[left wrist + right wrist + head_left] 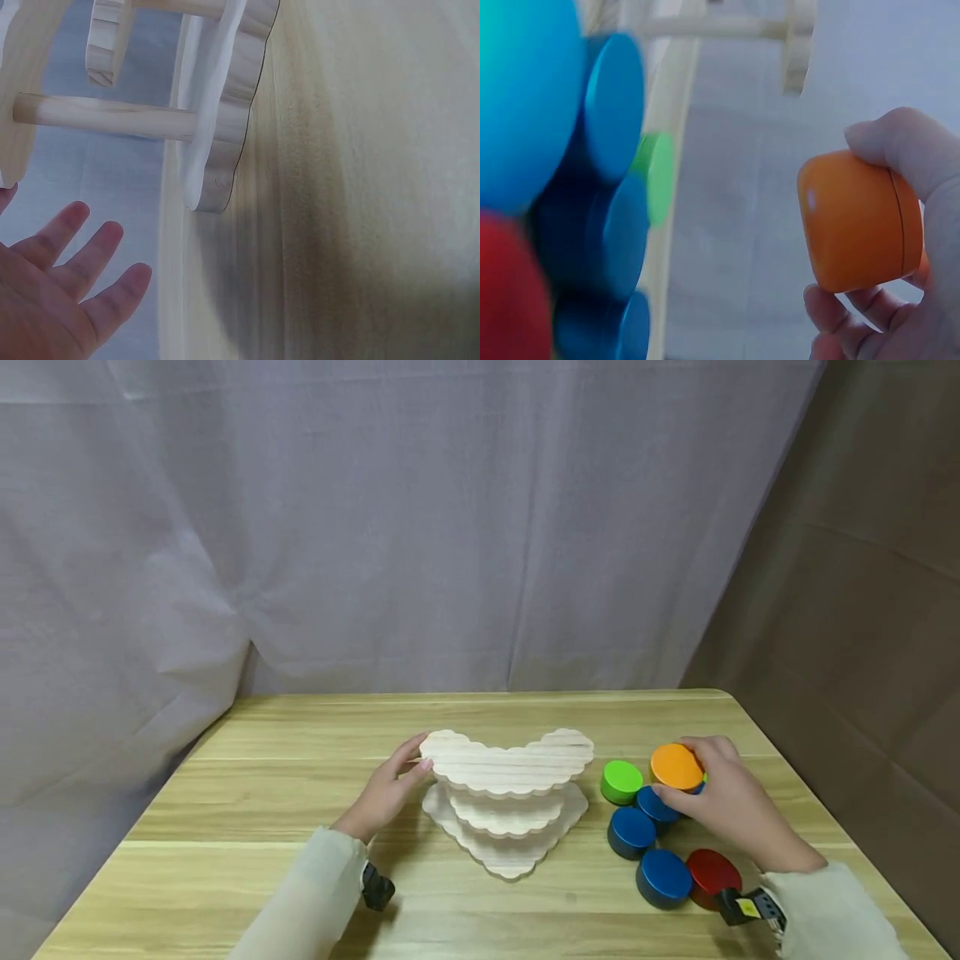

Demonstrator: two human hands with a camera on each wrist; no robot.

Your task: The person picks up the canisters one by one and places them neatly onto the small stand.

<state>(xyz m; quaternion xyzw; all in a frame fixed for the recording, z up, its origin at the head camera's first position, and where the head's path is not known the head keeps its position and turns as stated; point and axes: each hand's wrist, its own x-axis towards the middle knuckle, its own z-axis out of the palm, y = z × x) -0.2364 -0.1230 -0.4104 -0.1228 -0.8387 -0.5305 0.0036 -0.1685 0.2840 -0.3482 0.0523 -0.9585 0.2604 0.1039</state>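
A pale wooden three-tier stand with scalloped edges (506, 768) stands at the table's middle. My left hand (386, 796) touches the left edge of its top tier; in the left wrist view that hand's fingers (97, 247) are spread and fairly straight, its thumb out of sight. My right hand (723, 797) grips an orange round tin (675, 766) between thumb and fingers. The right wrist view shows this orange tin (855, 225) with a seam around it, raised off the table. Near it are a green tin (622, 782), several blue tins (632, 832) and a red tin (713, 877).
The wood-grain table (225, 827) has a grey curtain (375, 527) behind it and a brown cloth (862, 610) at its right. Slivers of green and blue show behind my right hand, mostly hidden. Dowels (105, 116) hold the stand's tiers apart.
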